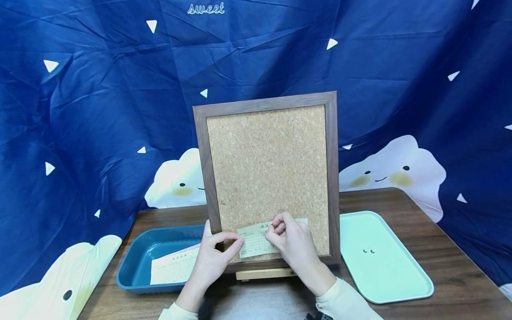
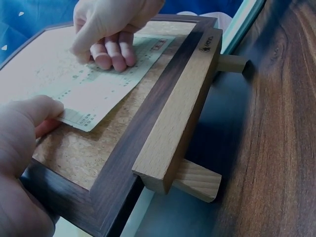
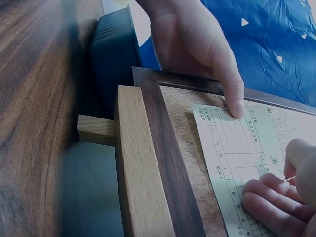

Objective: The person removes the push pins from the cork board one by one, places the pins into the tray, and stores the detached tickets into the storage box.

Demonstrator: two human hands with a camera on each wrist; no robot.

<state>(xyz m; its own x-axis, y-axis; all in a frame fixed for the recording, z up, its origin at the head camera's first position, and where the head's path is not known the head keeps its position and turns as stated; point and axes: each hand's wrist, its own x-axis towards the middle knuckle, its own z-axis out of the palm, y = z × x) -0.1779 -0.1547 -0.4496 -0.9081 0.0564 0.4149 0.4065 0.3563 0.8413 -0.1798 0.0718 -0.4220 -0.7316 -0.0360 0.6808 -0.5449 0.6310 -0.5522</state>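
Observation:
A pale green printed form slip [image 1: 253, 243] lies against the lower part of a framed cork board [image 1: 268, 164]. My left hand [image 1: 214, 255] pinches the slip's left edge, thumb in front and a finger behind, as the left wrist view shows. Over the slip's upper middle is my right hand [image 1: 294, 240], its thumb and index finger pinched together near the paper. Between those fingertips a tiny pin [image 3: 288, 178] shows in the right wrist view; its head is hidden. The other right fingers [image 2: 117, 52] curl against the slip.
The board leans on a wooden easel [image 2: 173, 118]. To the left stands a blue basin [image 1: 138, 253] with printed slips [image 1: 174, 268] inside. On the right, a mint tray [image 1: 388, 262] carries two small shiny pieces [image 1: 368, 251]. Everything stands on a brown wooden table [image 1: 452, 275].

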